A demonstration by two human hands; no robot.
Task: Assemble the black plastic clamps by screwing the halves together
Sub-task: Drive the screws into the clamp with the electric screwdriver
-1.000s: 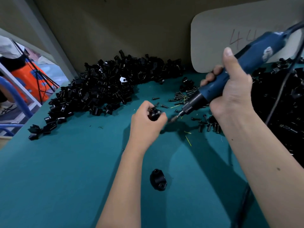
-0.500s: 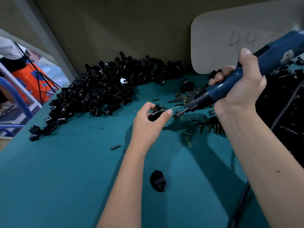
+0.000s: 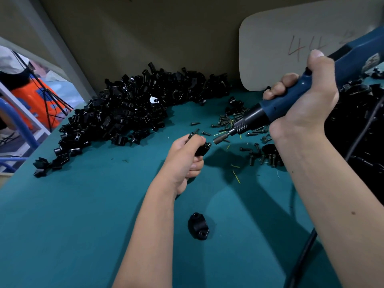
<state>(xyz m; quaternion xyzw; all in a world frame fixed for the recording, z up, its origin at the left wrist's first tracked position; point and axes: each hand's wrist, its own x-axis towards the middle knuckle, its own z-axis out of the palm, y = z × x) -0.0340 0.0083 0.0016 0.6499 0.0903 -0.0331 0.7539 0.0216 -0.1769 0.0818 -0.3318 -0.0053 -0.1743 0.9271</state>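
The left hand (image 3: 184, 156) grips a black clamp (image 3: 202, 149), its screw end pointing right toward the driver tip just beside it. The right hand (image 3: 303, 104) wraps a blue electric screwdriver (image 3: 291, 96), long axis slanting down-left. Loose screws (image 3: 228, 121) lie beyond; a finished clamp (image 3: 198, 226) sits below the left wrist.

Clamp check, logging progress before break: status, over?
Left hand grips clamp. Right hand grips blue screwdriver, bit just short of the clamp. One assembled clamp on mat. Nothing between.
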